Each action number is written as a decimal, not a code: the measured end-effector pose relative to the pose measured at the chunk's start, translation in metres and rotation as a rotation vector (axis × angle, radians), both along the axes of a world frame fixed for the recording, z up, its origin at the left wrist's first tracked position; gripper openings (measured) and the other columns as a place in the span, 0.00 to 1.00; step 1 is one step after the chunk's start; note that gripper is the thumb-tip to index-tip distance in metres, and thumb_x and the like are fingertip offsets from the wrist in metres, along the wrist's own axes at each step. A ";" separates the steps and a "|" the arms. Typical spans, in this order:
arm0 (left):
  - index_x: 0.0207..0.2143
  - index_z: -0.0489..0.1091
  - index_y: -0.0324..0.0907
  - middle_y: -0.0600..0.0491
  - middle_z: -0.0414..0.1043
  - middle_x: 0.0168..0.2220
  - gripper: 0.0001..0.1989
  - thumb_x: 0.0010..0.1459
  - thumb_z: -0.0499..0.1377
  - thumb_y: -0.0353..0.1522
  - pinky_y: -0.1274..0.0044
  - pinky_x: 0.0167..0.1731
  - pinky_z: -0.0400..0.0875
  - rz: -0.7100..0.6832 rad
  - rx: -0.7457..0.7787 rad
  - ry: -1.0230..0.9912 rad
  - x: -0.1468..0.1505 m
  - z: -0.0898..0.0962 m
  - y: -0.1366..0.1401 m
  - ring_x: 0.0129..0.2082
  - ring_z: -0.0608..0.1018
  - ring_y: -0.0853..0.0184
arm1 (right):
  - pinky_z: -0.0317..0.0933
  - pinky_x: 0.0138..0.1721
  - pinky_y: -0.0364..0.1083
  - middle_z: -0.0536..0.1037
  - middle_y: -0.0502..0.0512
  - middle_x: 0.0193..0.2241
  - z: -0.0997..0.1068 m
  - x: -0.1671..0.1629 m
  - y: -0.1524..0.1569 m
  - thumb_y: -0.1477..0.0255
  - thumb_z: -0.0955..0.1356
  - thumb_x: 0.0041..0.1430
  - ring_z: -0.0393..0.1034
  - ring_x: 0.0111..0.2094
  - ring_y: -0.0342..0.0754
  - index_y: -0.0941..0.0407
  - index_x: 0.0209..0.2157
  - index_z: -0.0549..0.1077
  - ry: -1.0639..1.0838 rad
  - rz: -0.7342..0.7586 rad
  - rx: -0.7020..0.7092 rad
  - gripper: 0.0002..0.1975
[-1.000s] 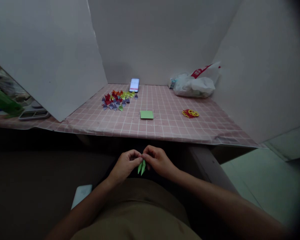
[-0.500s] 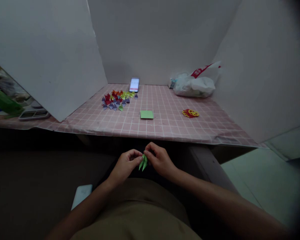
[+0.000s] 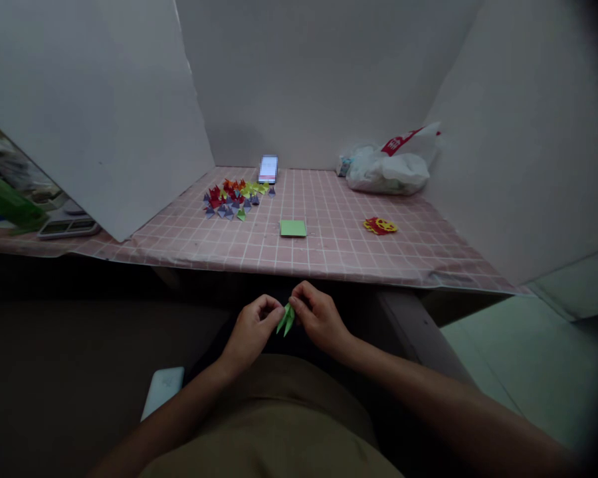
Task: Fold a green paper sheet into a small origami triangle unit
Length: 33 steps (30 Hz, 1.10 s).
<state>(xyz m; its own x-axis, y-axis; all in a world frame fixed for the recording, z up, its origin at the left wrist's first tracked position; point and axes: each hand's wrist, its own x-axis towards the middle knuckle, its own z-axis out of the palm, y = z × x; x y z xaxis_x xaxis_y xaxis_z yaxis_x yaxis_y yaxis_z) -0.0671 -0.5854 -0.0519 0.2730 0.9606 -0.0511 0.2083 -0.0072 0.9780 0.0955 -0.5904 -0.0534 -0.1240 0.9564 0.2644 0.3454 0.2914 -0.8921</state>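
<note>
A small green folded-paper piece (image 3: 288, 321) with two narrow points facing down is held above my lap, just off the table's front edge. My left hand (image 3: 253, 326) pinches its left side between thumb and fingers. From the other side, my right hand (image 3: 321, 317) pinches its upper right part. The fingertips cover the top of the folds. On the table straight ahead lies a stack of square green paper (image 3: 293, 228). Further back to the left, several small folded-paper pieces (image 3: 234, 199) in red, orange, yellow, purple and green are grouped together.
A lit phone (image 3: 268, 169) leans at the back of the pink checked table (image 3: 329, 255). To the right are red and yellow cutouts (image 3: 380, 226) and a white plastic bag (image 3: 389, 172). White panels (image 3: 104, 99) flank the table. A white device (image 3: 163, 390) lies beside my left forearm.
Both hands and the green folded paper have risen very slightly. Both pinches stay on the paper, and the things on the table have not moved.
</note>
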 end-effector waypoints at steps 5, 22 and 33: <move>0.39 0.68 0.41 0.51 0.70 0.37 0.12 0.53 0.61 0.34 0.77 0.33 0.69 0.006 0.011 -0.055 0.001 0.001 -0.002 0.34 0.73 0.67 | 0.53 0.26 0.42 0.65 0.47 0.21 0.001 0.001 0.000 0.72 0.62 0.61 0.59 0.23 0.42 0.55 0.28 0.63 -0.033 -0.058 0.061 0.07; 0.32 0.70 0.41 0.54 0.72 0.29 0.01 0.57 0.58 0.29 0.78 0.31 0.66 0.121 0.418 0.248 0.013 0.004 -0.005 0.29 0.74 0.69 | 0.57 0.25 0.42 0.67 0.46 0.20 -0.003 -0.004 -0.005 0.68 0.63 0.63 0.63 0.22 0.42 0.55 0.29 0.63 0.079 -0.121 -0.014 0.09; 0.28 0.67 0.42 0.56 0.70 0.26 0.03 0.54 0.58 0.29 0.77 0.29 0.64 0.168 0.363 0.242 0.015 0.006 -0.005 0.26 0.72 0.69 | 0.57 0.27 0.42 0.67 0.47 0.22 -0.004 -0.005 -0.006 0.69 0.62 0.64 0.63 0.23 0.43 0.55 0.30 0.63 0.055 -0.144 0.017 0.08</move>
<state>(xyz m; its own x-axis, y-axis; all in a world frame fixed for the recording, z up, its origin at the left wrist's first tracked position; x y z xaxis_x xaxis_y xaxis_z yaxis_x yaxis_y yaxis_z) -0.0519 -0.5905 -0.0463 0.1338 0.9582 0.2530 0.4580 -0.2862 0.8416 0.0906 -0.5968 -0.0572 0.0294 0.9586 0.2833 0.3360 0.2575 -0.9060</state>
